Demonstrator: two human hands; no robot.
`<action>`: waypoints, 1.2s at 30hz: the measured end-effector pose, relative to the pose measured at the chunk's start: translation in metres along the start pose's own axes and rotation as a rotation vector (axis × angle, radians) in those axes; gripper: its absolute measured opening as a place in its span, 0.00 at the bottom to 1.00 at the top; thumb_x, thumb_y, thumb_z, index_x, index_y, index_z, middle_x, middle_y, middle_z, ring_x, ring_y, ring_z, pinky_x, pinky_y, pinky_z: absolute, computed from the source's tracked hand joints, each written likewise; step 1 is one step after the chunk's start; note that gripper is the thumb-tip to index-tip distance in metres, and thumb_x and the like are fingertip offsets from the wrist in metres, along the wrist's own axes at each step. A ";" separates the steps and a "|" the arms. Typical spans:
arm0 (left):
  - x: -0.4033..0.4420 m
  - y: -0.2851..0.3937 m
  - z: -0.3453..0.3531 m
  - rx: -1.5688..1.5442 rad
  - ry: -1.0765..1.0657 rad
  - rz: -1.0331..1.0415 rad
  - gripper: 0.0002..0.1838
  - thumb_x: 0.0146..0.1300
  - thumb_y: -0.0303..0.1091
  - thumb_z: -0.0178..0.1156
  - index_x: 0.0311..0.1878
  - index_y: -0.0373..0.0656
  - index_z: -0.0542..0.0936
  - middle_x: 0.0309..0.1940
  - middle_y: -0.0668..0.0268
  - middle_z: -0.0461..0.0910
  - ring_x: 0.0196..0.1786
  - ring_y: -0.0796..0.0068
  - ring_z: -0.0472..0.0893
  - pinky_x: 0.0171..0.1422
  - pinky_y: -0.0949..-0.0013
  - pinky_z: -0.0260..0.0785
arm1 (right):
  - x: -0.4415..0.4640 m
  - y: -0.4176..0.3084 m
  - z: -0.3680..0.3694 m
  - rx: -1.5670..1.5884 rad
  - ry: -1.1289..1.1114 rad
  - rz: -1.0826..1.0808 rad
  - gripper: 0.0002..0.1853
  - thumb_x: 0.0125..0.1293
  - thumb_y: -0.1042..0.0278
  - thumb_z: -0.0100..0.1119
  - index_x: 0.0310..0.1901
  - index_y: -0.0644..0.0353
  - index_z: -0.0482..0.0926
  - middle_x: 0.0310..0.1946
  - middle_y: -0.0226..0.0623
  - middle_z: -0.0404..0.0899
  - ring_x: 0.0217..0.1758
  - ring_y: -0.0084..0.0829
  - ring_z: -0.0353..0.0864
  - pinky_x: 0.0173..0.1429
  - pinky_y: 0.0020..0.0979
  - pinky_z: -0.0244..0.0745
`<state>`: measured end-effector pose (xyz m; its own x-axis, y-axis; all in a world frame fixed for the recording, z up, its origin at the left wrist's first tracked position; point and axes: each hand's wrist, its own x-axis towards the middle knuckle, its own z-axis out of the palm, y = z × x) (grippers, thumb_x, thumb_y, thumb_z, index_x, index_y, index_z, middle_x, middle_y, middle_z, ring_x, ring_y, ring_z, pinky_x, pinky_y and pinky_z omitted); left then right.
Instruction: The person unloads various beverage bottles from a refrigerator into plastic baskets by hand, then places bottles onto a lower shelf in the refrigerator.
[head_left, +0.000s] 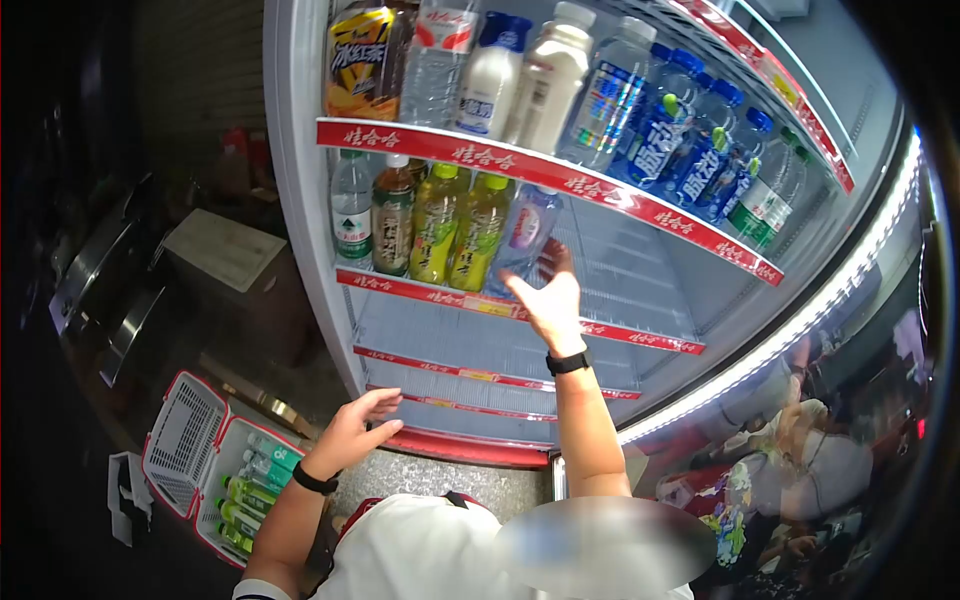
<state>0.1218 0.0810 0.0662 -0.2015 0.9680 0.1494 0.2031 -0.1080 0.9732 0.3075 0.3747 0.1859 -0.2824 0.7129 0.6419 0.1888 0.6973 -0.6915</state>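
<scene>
Fridge shelves [640, 336] hold green bottles [436, 228] side by side, probably for easy reach; the clear bottle [529, 226] sits right of them. My right hand [553, 303] spreads about it; whether gripping, I cannot tell. My left hand [348, 432], nearer, is empty, fingers spread.

One right hand [553, 300], centre, spread at a purple-labelled bottle [527, 225]; one left hand [350, 434], likewise, lower left-centre; one basket [187, 435], lower left.
</scene>
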 end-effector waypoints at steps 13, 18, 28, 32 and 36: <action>0.103 0.107 0.066 0.342 0.270 0.531 0.47 0.58 0.36 0.74 0.77 0.36 0.59 0.72 0.48 0.66 0.72 0.54 0.71 0.73 0.57 0.67 | -0.020 0.023 -0.010 -0.089 -0.015 -0.428 0.33 0.59 0.64 0.76 0.62 0.70 0.73 0.54 0.56 0.81 0.56 0.52 0.82 0.59 0.42 0.80; 0.133 0.105 0.076 -0.091 0.287 0.601 0.39 0.60 0.37 0.76 0.69 0.38 0.66 0.60 0.59 0.73 0.63 0.67 0.75 0.68 0.62 0.67 | -0.035 -0.051 -0.031 0.035 -0.227 -0.617 0.33 0.55 0.69 0.76 0.63 0.63 0.74 0.54 0.47 0.82 0.56 0.47 0.83 0.60 0.40 0.80; 0.038 0.052 0.013 -0.482 0.467 0.435 0.35 0.70 0.50 0.64 0.70 0.38 0.65 0.58 0.52 0.79 0.59 0.59 0.82 0.62 0.51 0.78 | 0.080 0.030 -0.003 -0.034 0.032 -0.034 0.33 0.61 0.64 0.74 0.62 0.70 0.69 0.55 0.51 0.78 0.55 0.40 0.81 0.56 0.37 0.80; -0.017 0.033 -0.001 -0.501 0.618 0.318 0.39 0.68 0.55 0.64 0.71 0.37 0.65 0.58 0.52 0.79 0.59 0.58 0.82 0.63 0.55 0.77 | 0.101 0.049 0.011 0.038 -0.149 -0.194 0.36 0.61 0.60 0.75 0.63 0.71 0.68 0.56 0.54 0.78 0.58 0.46 0.80 0.57 0.41 0.78; -0.084 0.002 -0.021 -0.475 0.801 0.220 0.33 0.72 0.49 0.62 0.70 0.38 0.65 0.57 0.55 0.78 0.57 0.63 0.82 0.62 0.57 0.77 | 0.064 0.052 0.000 0.213 0.030 -0.038 0.30 0.65 0.68 0.72 0.64 0.66 0.68 0.56 0.44 0.77 0.56 0.34 0.78 0.60 0.33 0.74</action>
<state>0.1189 -0.0057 0.0594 -0.8368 0.4915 0.2412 -0.0597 -0.5198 0.8522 0.2991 0.4560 0.1909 -0.2565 0.6908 0.6760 -0.0256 0.6944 -0.7192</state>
